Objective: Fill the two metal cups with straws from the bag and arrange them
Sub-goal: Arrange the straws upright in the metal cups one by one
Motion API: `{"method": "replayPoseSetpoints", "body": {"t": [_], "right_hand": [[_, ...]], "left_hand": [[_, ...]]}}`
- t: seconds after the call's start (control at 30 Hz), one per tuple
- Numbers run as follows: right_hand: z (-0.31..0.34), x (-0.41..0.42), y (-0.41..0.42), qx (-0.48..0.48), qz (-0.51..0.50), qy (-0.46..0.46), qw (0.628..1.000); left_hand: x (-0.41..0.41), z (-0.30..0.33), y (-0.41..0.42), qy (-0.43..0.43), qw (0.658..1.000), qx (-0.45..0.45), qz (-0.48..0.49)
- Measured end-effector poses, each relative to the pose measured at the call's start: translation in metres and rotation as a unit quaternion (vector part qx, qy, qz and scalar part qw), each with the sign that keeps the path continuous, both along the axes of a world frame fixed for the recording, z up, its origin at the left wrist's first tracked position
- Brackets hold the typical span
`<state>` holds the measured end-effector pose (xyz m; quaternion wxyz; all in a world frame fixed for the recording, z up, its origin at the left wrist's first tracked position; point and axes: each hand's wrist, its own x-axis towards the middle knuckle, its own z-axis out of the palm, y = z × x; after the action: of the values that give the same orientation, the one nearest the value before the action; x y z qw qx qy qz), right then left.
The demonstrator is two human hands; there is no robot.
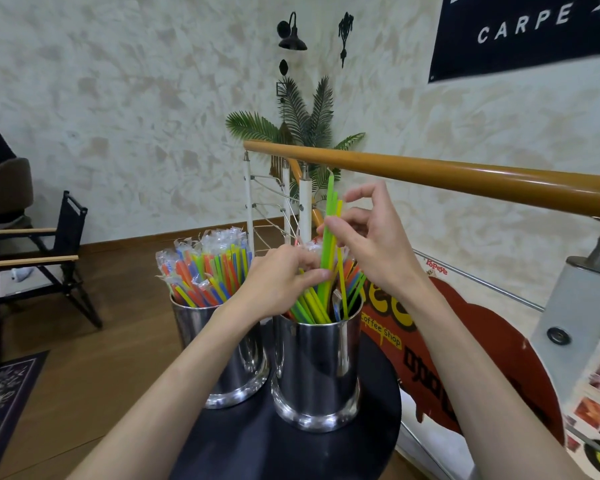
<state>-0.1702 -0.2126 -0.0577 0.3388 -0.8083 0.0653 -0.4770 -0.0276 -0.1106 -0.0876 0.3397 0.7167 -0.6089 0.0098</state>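
While hands grip straws, banner — "CARPE", sticker — perhaps "Popeye"

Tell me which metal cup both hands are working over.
The right-hand metal cup, nearer the railing; the left hand and right hand handle its straws.

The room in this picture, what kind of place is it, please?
Probably a coffee shop or cafe. A sign beside the small black table reads "Coffee Shop", two metal cups hold many wrapped coloured straws, and a folding chair for guests stands at the left.
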Motion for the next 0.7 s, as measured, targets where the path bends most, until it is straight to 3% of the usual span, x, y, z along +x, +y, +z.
{"method": "replayPoseSetpoints", "body": {"t": [0.33,0.5,0.7], "right_hand": [[-0.009,-0.014,-0.007,-0.020,-0.001,0.150,0.988],[-0.004,-0.018,-0.009,-0.191,-0.090,0.071,0.975],[-0.004,-0.013,-0.006,-0.287,-0.094,0.136,0.943]], "left_hand": [[0.003,0.000,-0.004,0.042,0.998,-0.047,-0.007],[0.001,0.005,-0.003,0.053,0.995,-0.082,-0.001],[-0.008,0.011,0.004,0.019,0.996,-0.079,-0.028]]}}
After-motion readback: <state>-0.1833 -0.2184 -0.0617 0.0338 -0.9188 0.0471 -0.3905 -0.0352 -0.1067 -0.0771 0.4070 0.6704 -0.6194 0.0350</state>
